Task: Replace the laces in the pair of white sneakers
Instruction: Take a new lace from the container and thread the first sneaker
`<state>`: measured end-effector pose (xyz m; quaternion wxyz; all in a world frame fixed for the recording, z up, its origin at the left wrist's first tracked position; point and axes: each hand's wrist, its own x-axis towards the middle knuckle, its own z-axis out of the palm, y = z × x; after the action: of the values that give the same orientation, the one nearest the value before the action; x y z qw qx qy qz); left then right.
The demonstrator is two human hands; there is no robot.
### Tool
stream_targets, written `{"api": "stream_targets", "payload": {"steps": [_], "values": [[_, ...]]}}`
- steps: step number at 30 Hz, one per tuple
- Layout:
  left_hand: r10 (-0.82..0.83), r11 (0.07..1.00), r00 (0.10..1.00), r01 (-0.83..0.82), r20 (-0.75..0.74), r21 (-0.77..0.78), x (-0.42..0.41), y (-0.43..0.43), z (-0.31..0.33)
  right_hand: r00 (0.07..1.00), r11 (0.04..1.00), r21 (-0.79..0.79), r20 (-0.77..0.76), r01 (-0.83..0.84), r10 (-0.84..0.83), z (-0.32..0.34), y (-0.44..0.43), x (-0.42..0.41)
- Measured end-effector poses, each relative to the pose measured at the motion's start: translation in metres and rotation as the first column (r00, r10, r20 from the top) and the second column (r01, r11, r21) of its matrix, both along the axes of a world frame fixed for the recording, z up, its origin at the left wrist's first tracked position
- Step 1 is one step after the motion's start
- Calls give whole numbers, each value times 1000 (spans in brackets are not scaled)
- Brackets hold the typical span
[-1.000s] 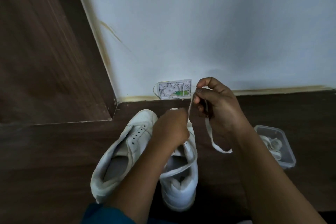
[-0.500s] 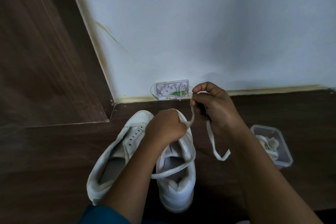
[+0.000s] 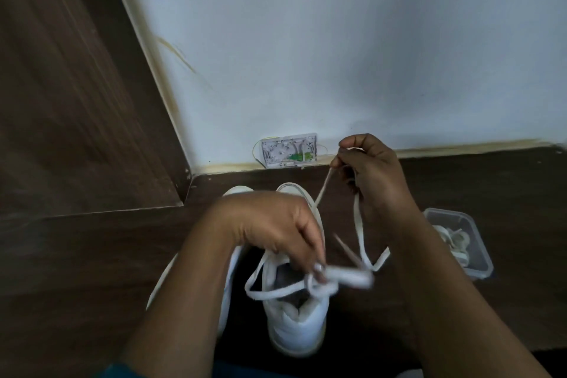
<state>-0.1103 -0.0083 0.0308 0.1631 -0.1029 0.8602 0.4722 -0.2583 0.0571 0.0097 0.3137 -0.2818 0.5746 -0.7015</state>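
Head cam: the sneaker I'm tracking stands on the dark floor, heel toward me. I can't read any brand on it.

The second sneaker sits just left of it, mostly hidden by the left arm.

Left hand is over the sneaker's opening, with fingertips pinching a blurred part of the white lace.

Right hand is beyond the sneaker's toe and raised, pinching the same lace. One strand from it runs taut down to the toe.

A clear container holding pale laces sits well right of the sneaker.

A white wall box is beyond the toe. Its markings are too small to read.
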Motion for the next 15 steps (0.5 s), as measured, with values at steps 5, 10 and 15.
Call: {"api": "stream_targets", "payload": {"steps": [5, 10, 15], "values": [[427, 868, 863, -475, -270, -145, -13, -6, -26, 990, 993, -9, -83, -118, 117, 4, 5, 11], [593, 805, 735, -539, -328, 247, -12, -6, -26, 927, 934, 107, -128, -340, 352, -1, 4, 21], [794, 595, 516, -766, -320, 241, -7, -20, -27, 946, 947, 186, -143, -262, 290, -1, 1, 15]]}}
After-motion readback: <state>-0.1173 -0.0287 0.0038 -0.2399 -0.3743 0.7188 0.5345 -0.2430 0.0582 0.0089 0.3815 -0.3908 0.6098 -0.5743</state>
